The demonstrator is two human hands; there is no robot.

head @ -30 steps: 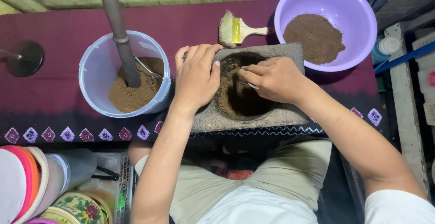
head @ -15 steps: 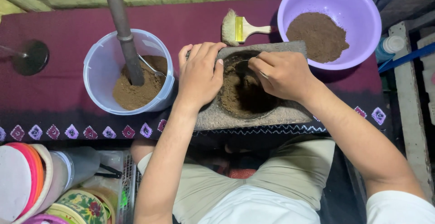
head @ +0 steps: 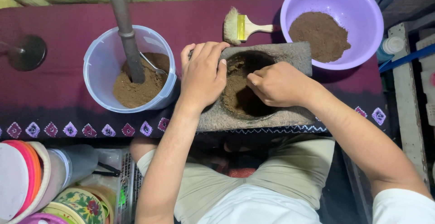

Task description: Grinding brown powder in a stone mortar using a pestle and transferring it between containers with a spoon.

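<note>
Stone mortar [head: 290, 54] w/ brown powder [head: 235, 94] | left hand [head: 202, 76] flat on rim | right hand [head: 278, 84] curled inside, grip unclear

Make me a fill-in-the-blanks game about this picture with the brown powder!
1. The big bowl holding a heap of brown powder is coloured ____.
2. The paintbrush lies between the stone mortar and the bowl; its handle is made of ____.
3. The right hand reaches into the ____, while the left hand rests on its rim.
4. A grey pestle and a spoon stand in the clear ____.

Missing words: purple; wood; mortar; bucket
</note>
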